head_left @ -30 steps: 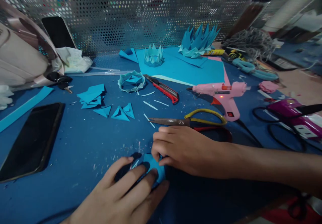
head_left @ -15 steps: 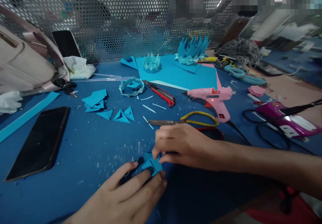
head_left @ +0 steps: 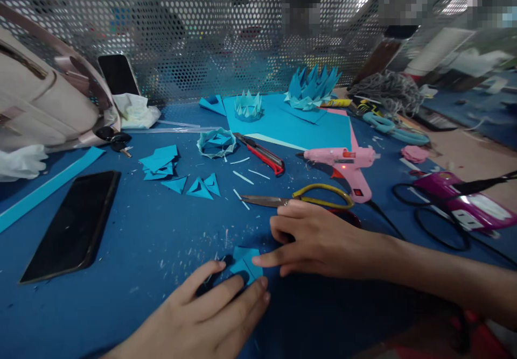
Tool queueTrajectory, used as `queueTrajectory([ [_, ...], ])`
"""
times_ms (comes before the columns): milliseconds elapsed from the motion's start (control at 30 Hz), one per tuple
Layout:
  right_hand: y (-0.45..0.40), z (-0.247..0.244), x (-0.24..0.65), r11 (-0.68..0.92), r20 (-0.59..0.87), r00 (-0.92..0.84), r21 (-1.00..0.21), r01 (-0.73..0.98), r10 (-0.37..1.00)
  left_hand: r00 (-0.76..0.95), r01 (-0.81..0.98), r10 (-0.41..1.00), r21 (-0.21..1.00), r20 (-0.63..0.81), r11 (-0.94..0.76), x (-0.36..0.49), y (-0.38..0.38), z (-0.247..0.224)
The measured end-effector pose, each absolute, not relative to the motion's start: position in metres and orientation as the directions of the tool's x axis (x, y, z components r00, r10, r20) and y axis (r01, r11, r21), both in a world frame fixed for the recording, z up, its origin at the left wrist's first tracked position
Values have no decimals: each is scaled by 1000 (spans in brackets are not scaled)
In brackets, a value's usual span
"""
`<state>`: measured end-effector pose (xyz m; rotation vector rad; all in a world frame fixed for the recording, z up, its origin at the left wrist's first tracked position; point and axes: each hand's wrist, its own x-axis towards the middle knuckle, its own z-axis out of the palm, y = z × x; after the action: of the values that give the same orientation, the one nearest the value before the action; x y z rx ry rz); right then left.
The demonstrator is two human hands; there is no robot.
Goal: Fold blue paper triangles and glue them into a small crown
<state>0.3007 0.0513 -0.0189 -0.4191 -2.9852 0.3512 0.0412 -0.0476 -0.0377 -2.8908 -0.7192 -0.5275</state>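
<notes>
A small piece of folded blue paper (head_left: 247,262) lies on the blue tabletop, with a crease across it. My left hand (head_left: 218,310) rests over its near left side, fingers spread and fingertips pressing on the paper. From the right, my right hand (head_left: 307,240) touches the paper's right edge with an outstretched index finger. Its thumb is apart below and the other fingers are curled with nothing in them. Scissors with yellow handles (head_left: 323,193) lie just beyond my right hand, partly covered by it. Folded blue triangles (head_left: 200,188) and a stack of blue paper pieces (head_left: 160,162) are farther left.
A pink glue gun (head_left: 343,157) with its light on lies right of a red utility knife (head_left: 264,154). Behind are paper crowns (head_left: 248,106) on a blue sheet (head_left: 278,125). A phone (head_left: 72,224) lies left; a purple power strip (head_left: 464,203) sits right. A perforated metal panel (head_left: 210,36) stands behind.
My right hand has shifted right, its pinch at the paper's edge loosened to one extended index finger. More of the blue paper shows. The left hand stays almost in place; the camera view moved slightly.
</notes>
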Motion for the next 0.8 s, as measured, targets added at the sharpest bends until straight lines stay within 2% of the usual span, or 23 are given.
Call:
queueTrajectory([
  [233, 54, -19, 298, 943, 144, -941, -178, 280, 307, 829, 472, 457, 35, 322, -881, 42, -47, -34],
  [400, 53, -11, 291, 963, 103, -966, -157, 218, 236, 745, 501, 567, 267, 351, -823, 40, -40, -30],
  [533, 56, -7, 282, 967, 114, -972, -177, 183, 205, 678, 558, 693, 441, 247, -703, 40, -29, -24],
  [667, 57, -6, 275, 971, 202, -966, -208, 118, 161, 705, 528, 670, 458, 232, -715, 42, -23, -21],
  [800, 56, -6, 275, 960, 205, -972, -272, 59, 118, 743, 472, 609, 427, 277, -771, 40, -22, -22],
])
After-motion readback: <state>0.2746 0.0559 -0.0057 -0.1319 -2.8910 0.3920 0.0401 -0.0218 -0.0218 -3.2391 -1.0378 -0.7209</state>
